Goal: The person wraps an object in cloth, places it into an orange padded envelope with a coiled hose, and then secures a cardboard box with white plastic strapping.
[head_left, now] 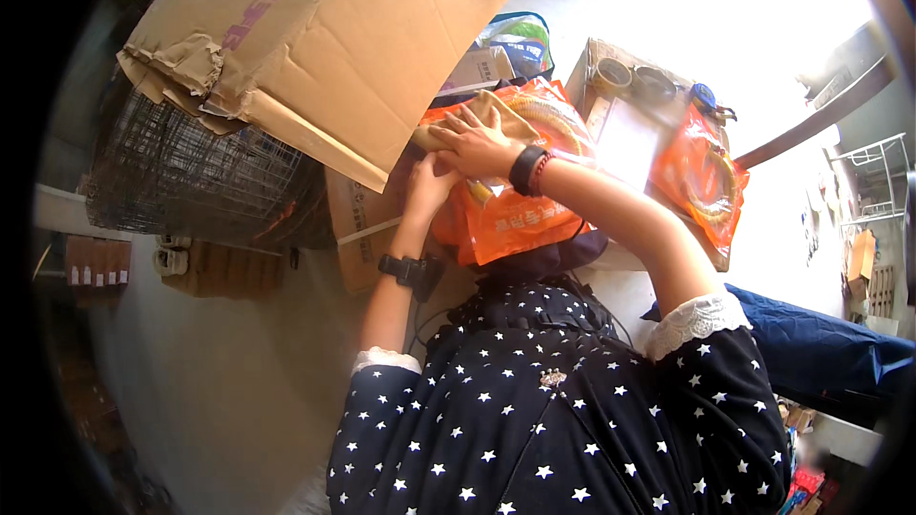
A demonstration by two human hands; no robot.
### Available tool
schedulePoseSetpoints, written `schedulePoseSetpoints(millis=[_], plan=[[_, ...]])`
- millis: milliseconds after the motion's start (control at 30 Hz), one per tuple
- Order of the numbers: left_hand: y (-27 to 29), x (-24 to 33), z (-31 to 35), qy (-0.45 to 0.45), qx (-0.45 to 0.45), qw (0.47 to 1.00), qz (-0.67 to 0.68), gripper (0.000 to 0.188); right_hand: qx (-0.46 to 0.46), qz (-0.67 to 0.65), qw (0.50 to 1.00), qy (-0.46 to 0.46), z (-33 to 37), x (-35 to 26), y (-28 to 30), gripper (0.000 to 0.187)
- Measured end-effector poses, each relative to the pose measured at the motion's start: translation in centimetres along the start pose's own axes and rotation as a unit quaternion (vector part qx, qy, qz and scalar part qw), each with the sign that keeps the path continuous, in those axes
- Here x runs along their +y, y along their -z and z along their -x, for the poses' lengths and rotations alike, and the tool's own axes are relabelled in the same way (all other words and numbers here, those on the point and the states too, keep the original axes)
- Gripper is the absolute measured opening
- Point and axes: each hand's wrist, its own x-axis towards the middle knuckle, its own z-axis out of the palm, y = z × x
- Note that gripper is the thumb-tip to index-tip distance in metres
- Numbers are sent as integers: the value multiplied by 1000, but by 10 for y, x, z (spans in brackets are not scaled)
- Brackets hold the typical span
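Observation:
On a bright orange plastic bag (515, 221) with a coiled yellowish thing showing through it lies a folded tan piece (513, 120), which looks like cloth or soft sheet. My right hand (482, 145) rests on the tan piece, fingers spread. Close by its thumb, my left hand (429, 183) is curled at the left edge of the bag; what its fingers hold is hidden. The orange bag sits before me on dark fabric.
A large cardboard box (372, 48) looms at upper left over a roll of wire mesh (200, 167). To the right, a second orange bag (704, 176) and tape rolls (613, 74) sit on a box. Dark blue cloth (821, 339) lies at right.

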Motion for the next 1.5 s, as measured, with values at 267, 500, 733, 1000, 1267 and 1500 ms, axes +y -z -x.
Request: schedulePoseSetpoints(millis=[267, 500, 733, 1000, 1267, 1500], plan=[[6, 38, 15, 124, -46, 960, 248, 40, -193, 32, 977, 88, -37, 7, 30, 41], [0, 38, 16, 158, -27, 936, 312, 31, -202, 61, 977, -39, -44, 26, 16, 46], [11, 59, 26, 190, -49, 959, 203, 29, -75, 49, 996, 5, -41, 75, -1, 35], [1, 50, 25, 178, -31, 951, 253, 32, -177, -102, 968, -147, -8, 90, 63, 57], [-4, 46, 24, 153, 23, 958, 242, 29, -82, -424, 857, -281, 40, 154, 34, 67], [-4, 68, 30, 135, 37, 961, 237, 24, 68, -544, 812, -198, 125, 190, -7, 55]])
